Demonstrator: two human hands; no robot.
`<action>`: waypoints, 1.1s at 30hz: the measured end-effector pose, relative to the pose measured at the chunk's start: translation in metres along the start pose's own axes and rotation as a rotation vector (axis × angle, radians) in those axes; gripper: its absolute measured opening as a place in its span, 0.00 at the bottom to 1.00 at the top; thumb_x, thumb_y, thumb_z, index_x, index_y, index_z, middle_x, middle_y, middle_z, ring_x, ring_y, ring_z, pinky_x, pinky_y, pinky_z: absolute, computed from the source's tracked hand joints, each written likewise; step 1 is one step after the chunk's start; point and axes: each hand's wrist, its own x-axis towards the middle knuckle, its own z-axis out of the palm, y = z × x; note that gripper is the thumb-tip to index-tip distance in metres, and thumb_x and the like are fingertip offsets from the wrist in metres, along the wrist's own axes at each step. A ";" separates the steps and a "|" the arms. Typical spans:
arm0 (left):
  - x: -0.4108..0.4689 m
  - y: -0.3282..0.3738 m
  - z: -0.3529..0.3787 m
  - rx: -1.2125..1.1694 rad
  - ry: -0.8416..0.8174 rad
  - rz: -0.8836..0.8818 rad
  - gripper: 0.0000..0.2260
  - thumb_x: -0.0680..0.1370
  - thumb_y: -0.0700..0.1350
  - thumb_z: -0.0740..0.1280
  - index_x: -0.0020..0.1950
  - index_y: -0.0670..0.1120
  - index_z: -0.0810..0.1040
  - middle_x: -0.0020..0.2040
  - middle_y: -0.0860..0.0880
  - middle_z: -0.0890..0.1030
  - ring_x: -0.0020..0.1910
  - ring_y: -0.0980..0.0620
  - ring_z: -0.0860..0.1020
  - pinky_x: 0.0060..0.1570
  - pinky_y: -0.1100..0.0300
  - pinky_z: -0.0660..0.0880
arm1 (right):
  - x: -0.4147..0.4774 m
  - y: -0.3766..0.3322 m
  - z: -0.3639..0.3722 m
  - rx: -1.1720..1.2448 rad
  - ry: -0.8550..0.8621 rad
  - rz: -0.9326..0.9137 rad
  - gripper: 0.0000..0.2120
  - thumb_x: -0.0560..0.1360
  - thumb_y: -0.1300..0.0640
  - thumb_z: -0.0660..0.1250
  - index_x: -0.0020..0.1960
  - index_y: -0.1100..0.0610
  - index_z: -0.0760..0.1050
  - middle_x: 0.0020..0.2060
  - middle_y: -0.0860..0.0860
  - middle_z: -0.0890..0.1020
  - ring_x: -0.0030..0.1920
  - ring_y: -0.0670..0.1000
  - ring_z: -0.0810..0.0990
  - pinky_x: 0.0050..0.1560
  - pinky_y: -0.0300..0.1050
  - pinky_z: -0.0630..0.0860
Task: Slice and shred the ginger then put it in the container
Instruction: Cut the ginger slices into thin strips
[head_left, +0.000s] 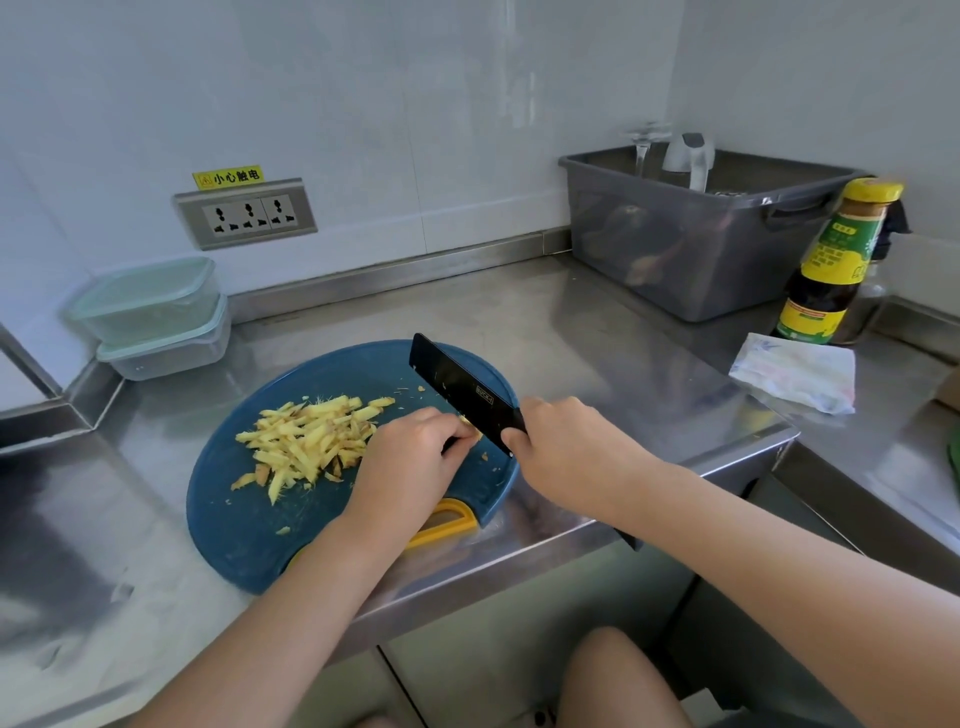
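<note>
i am gripping the knife (462, 392) in my right hand (561, 441), fingers wrapping fully round the handle and my thumb sitting up against the heel of the black blade. the blade is pointing away from me toward the back of the bench (597, 332), over the right part of the blue cutting board (249, 509). my left hand (415, 452) is curling knuckles-up over a small ginger piece (470, 428), fingertips pinning it to the board right beside the blade; only a yellow sliver of it is showing between my fingers and the knife. whether the edge is touching the board, i cannot tell.

the ginger shreds (306, 441) are lying in a loose heap in the middle of the board, just left of my left hand, with a few stray bits scattering toward the board's near edge. the board is sitting at the front edge of the bench, its yellow grip (447, 522) facing me.

two lidded containers (156, 312) are standing stacked in the back left corner of the bench, well apart from the board. a grey tub (696, 244) is sitting at the back right, a sauce bottle (831, 270) beside it, and a folded cloth (795, 376) is lying in front of the bottle.
</note>
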 end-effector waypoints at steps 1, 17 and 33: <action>0.000 0.000 0.000 0.004 0.002 -0.001 0.03 0.70 0.42 0.75 0.43 0.46 0.85 0.37 0.50 0.83 0.34 0.53 0.80 0.34 0.56 0.79 | 0.000 -0.001 0.000 -0.002 0.000 -0.003 0.11 0.82 0.50 0.54 0.46 0.57 0.63 0.32 0.49 0.67 0.29 0.46 0.67 0.26 0.38 0.62; 0.002 0.001 0.000 0.024 0.009 0.016 0.04 0.68 0.40 0.76 0.42 0.46 0.85 0.36 0.50 0.83 0.33 0.52 0.81 0.34 0.60 0.77 | 0.003 -0.007 0.010 -0.068 0.021 -0.011 0.07 0.80 0.56 0.57 0.47 0.59 0.62 0.31 0.50 0.66 0.29 0.49 0.67 0.25 0.40 0.61; 0.002 -0.004 0.000 -0.043 0.013 -0.020 0.05 0.69 0.40 0.76 0.42 0.48 0.85 0.37 0.51 0.84 0.35 0.54 0.81 0.36 0.58 0.79 | 0.024 -0.002 -0.005 0.023 -0.153 0.011 0.16 0.81 0.56 0.54 0.34 0.54 0.63 0.32 0.50 0.70 0.31 0.49 0.69 0.29 0.38 0.65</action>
